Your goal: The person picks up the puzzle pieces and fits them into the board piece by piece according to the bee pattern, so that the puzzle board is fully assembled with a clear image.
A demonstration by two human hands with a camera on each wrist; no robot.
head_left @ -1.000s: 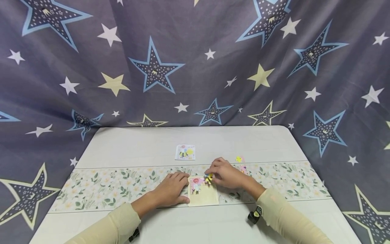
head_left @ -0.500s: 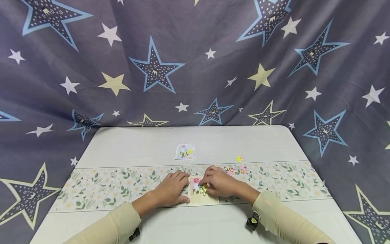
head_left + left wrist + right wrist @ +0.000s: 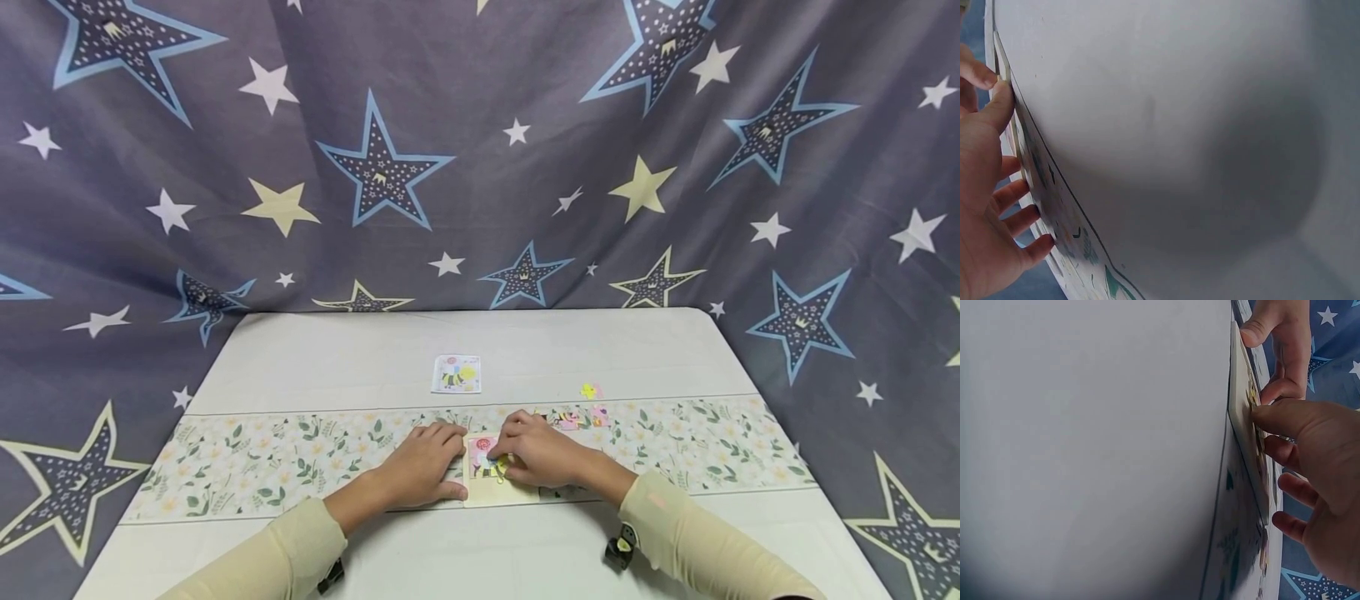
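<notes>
A pale square puzzle board (image 3: 483,497) lies flat on the flowered strip, with assembled bee-picture pieces in its upper left part. My left hand (image 3: 423,467) rests against the board's left edge, thumb at the lower side and fingers along the upper corner. Over the middle of the board, my right hand (image 3: 546,452) pinches a yellow and black puzzle piece (image 3: 501,470) right beside the laid pieces. Its fingers hide part of that piece and the board's upper right. From the right wrist view, the right thumb (image 3: 1272,414) is low over the board's surface.
Beyond the board lies a square card (image 3: 456,374) printed with the bee picture. Loose puzzle pieces lie behind the right hand: a yellow and pink one (image 3: 591,391), a pink one (image 3: 600,416) and another pink one (image 3: 567,421). A star-patterned cloth (image 3: 442,125) hangs behind the table.
My right hand has moved left and nearer, bringing the yellow and black puzzle piece from the board's upper right to beside the laid pieces. The left hand has stayed in place.
</notes>
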